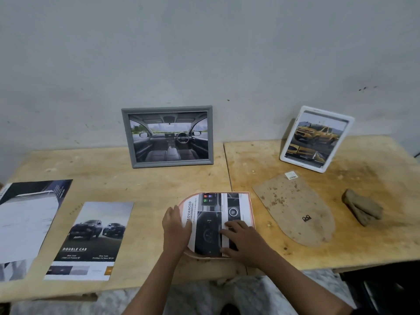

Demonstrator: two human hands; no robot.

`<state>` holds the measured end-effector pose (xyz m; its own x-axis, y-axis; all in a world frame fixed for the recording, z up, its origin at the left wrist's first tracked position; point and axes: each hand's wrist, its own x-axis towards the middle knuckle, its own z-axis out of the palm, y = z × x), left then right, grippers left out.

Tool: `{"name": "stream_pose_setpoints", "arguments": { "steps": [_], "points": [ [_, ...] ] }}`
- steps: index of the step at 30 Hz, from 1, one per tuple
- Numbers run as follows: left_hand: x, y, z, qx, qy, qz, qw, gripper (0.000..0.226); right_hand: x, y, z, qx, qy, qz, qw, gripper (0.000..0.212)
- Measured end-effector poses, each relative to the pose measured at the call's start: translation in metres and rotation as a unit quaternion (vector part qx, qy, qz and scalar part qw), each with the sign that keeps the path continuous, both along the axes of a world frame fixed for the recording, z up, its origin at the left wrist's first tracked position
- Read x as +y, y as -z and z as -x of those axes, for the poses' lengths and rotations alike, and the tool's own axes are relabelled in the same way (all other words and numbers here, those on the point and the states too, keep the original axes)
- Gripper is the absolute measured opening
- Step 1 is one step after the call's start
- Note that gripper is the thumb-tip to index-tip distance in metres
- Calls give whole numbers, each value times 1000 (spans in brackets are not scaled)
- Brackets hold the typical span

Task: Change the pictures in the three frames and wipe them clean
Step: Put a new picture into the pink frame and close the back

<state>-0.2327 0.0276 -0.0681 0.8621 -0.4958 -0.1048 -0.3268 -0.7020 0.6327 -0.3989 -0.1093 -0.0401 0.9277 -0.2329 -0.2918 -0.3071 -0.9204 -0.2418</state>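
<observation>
nearest, at the counter's (147, 183) front edge, both hands lie on the task's arched picture (211, 214), a car-interior print with the word "advanced" down its side. it lies flat on a pink arched frame (251, 208), whose rim shows around the print. the left hand (176, 228) rests open on the rounded left side of the print, fingers together and pointing away. the right hand (241, 239) lies flat on the print's lower right, fingers straight and spread toward the left. the two hands are apart, each pressing down, neither gripping.

left of them, two loose prints lie flat on the counter: a "double cab" print (91, 239) showing two dark pickups, and beside it, at the left border, a larger pale print (25, 223), partly cut off.

right of the pink frame, just beside it, lies a brown arched backing board (295, 208), spotted, with a small dark hanger (306, 218) on it and a label (291, 175) at its far end. further right sits a folded brown cloth (362, 206).

at the back, a grey frame (168, 136) stands against the wall (204, 53) with a car cabin picture in it. well to its right a white frame (317, 138) leans tilted, holding a picture of a yellow pickup.
</observation>
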Motion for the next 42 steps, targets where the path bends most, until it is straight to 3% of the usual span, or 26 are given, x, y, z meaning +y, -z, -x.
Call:
{"name": "stream_pose_setpoints", "arguments": {
  "steps": [5, 10, 15, 19, 26, 31, 40, 42],
  "points": [
    [8, 4, 17, 35, -8, 14, 999, 30, -3, 5, 2, 4, 23, 7, 1000, 59],
    [10, 9, 30, 36, 13, 5, 999, 45, -9, 7, 3, -6, 37, -17, 999, 66],
    [7, 1, 29, 23, 13, 32, 999, 46, -10, 12, 4, -7, 50, -35, 998, 69],
    [0, -3, 16, 23, 25, 24, 999, 39, -7, 6, 0, -54, 122, -70, 989, 63],
    [-48, -28, -14, 85, 77, 23, 993, 55, -32, -12, -5, -115, 298, -96, 943, 41],
    [-105, -48, -8, 117, 129, 36, 984, 49, -71, -25, 10, -172, 408, -193, 875, 30],
    [-190, -61, 97, 262, 86, 69, 959, 35, -192, -14, 66, -171, 526, -190, 811, 25],
    [-202, -53, 127, 257, 69, 60, 962, 55, -221, -7, 79, -132, 539, -183, 811, 29]
  ]
}}
